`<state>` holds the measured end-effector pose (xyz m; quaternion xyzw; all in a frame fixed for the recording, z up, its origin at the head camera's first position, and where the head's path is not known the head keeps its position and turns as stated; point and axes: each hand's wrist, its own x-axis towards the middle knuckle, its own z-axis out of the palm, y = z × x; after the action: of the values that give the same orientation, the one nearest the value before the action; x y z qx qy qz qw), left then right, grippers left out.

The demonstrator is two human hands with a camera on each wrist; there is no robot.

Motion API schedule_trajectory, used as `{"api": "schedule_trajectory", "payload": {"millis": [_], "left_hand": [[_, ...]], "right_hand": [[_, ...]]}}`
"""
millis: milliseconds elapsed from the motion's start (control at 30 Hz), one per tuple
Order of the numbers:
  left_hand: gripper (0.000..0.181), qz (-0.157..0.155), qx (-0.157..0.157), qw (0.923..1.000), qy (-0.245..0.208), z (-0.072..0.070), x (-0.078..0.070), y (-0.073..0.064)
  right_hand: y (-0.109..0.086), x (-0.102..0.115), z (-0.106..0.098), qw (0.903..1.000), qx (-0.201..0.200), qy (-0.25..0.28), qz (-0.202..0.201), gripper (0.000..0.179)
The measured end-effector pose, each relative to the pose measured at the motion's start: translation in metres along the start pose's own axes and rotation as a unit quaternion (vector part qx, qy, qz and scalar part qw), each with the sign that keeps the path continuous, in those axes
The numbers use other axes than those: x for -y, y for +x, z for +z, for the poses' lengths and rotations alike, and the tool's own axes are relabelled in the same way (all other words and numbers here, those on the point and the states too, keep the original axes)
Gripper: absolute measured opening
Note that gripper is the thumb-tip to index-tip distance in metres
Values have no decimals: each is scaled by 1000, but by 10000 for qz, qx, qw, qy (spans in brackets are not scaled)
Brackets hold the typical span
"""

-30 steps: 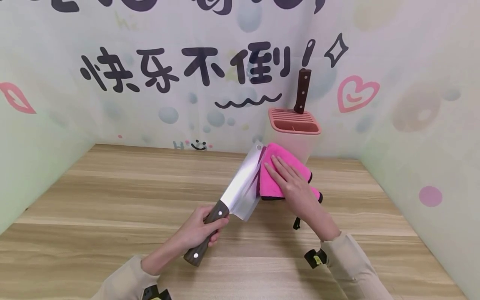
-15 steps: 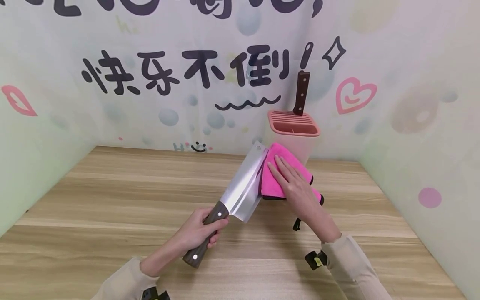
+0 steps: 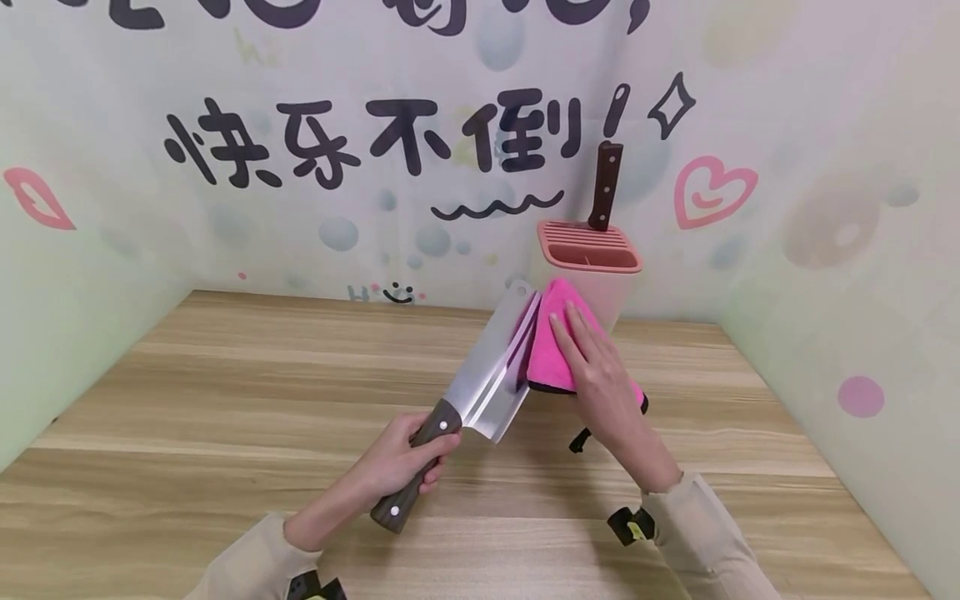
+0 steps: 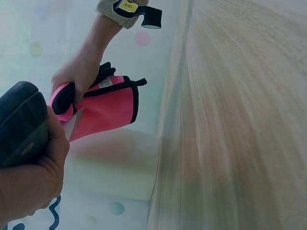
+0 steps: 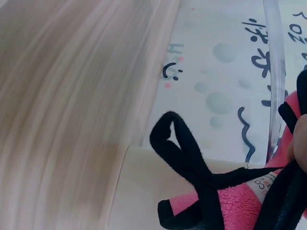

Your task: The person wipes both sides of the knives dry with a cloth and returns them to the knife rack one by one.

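Note:
My left hand [image 3: 401, 458] grips the dark riveted handle of a cleaver [image 3: 480, 358], its broad steel blade pointing up and away to the right. A folded pink cloth [image 3: 547, 354] with black trim lies against the blade's right side and hides part of it. My right hand [image 3: 600, 379] holds this cloth, fingers spread over its top and thumb underneath, as the left wrist view shows. There, the cleaver handle [image 4: 21, 127] fills the near left. In the right wrist view, a black loop [image 5: 192, 165] and a white label show on the cloth's underside.
Behind the cloth stands a pale knife block [image 3: 588, 292] with a pink slotted top. A brown-handled knife [image 3: 606, 185] stands in it. The wooden table [image 3: 187, 433] meets a printed wall covering [image 3: 300, 242] at the back and sides.
The right hand has turned slightly upward and moved a little right with the cloth, which looks narrower and more folded. The left hand still grips the cleaver, almost unmoved.

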<state>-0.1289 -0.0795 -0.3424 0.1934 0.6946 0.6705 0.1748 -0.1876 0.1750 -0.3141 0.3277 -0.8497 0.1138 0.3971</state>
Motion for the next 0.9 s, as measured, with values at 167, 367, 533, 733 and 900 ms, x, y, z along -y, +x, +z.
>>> {"api": "schedule_trajectory", "payload": {"millis": [167,367,533,733,900], "left_hand": [[22,-54,-73,9999,43,2,-3,2],[23,-43,-265,9996,92,4,-7,5],[30,-56,-408,9991,37,6,-10,9],[36,-27,-588,9983,-50,10,-10,14],[45,-162,-792,9966,-146,14,-9,19]], "right_hand": [[4,8,-4,9994,-347,-34,17,70],[9,20,-8,9980,-295,-382,-412,58],[9,32,-10,9963,239,-630,-532,59],[10,43,-10,9933,716,-705,-575,61],[10,51,-6,9937,888,-439,-531,61]]}}
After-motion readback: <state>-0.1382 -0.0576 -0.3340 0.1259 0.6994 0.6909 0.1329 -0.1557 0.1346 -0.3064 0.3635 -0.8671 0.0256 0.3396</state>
